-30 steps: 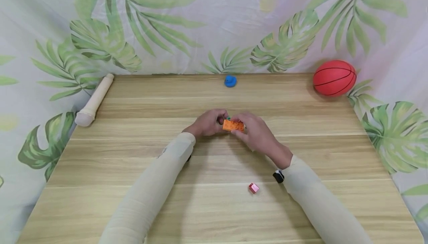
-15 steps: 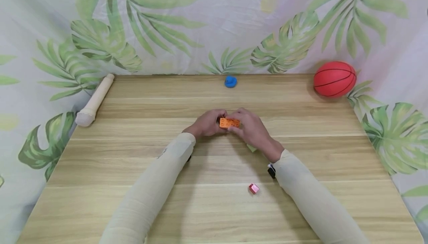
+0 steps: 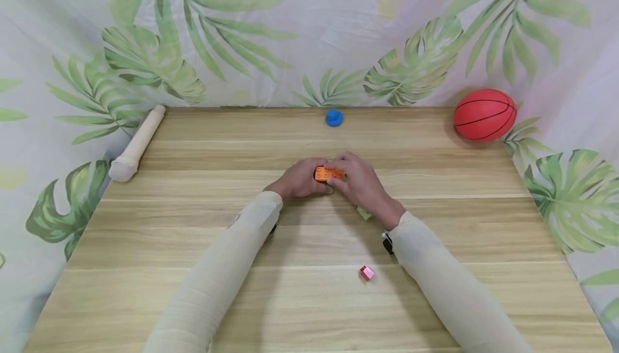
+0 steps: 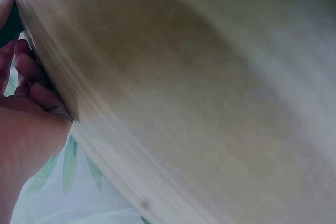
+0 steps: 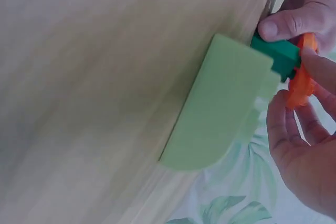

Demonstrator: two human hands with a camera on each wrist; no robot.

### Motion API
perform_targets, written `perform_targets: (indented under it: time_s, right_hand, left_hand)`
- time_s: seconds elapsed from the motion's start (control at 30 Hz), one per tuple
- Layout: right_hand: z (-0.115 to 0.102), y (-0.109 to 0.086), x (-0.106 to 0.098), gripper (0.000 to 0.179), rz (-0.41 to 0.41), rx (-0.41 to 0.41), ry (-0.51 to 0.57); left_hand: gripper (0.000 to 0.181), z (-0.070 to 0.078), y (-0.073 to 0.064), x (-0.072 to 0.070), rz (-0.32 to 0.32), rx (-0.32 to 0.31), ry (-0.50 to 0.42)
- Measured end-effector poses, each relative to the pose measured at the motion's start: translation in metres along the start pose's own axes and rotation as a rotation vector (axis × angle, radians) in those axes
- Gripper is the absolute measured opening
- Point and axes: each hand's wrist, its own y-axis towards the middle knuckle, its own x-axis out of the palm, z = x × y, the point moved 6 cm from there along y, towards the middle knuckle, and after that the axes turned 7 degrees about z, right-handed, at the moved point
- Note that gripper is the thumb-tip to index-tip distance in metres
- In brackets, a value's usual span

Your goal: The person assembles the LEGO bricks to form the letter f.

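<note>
Near the middle of the table, my right hand (image 3: 361, 184) pinches an orange toy brick (image 3: 321, 173) with studs on top. Facing it, my left hand (image 3: 302, 177) holds a dark green toy brick (image 5: 275, 55), its thumb on the brick in the right wrist view. The orange brick (image 5: 302, 85) sits right against the green one; whether they are locked together I cannot tell. Below the hands stands a light green block (image 5: 220, 108) with one rounded corner, mostly covered by the right hand in the head view. Only a bit of the green brick (image 4: 12, 27) shows in the left wrist view.
A small pinkish-red brick (image 3: 367, 273) lies nearer the front. At the table's back edge is a blue toy duck (image 3: 334, 117). A red ball (image 3: 485, 115) rests at the back right corner, and a pale microphone-shaped object (image 3: 137, 143) along the left edge.
My right hand has moved left and slightly away from me, carrying the orange brick over the green one. More of the light green block shows. The left hand has stayed nearly still.
</note>
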Motion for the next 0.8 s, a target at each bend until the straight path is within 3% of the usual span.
perform_targets:
  time_s: [0.17, 0.33, 0.5, 0.8]
  right_hand:
    - [-0.001, 0.001, 0.006, 0.029, -0.016, 0.005, -0.01]
    - [0.007, 0.0, 0.002, 0.033, 0.018, 0.096, 0.09]
    - [0.014, -0.003, -0.003, 0.035, 0.023, 0.135, 0.116]
    - [0.016, -0.004, -0.009, 0.036, 0.008, 0.101, 0.112]
  left_hand:
    - [0.048, 0.002, 0.001, -0.001, 0.002, 0.029, 0.024]
    - [0.05, 0.001, 0.0, -0.001, -0.006, -0.002, 0.018]
    - [0.059, 0.0, 0.0, 0.0, -0.022, -0.028, 0.015]
    - [0.034, 0.0, 0.002, 0.0, -0.012, -0.038, -0.019]
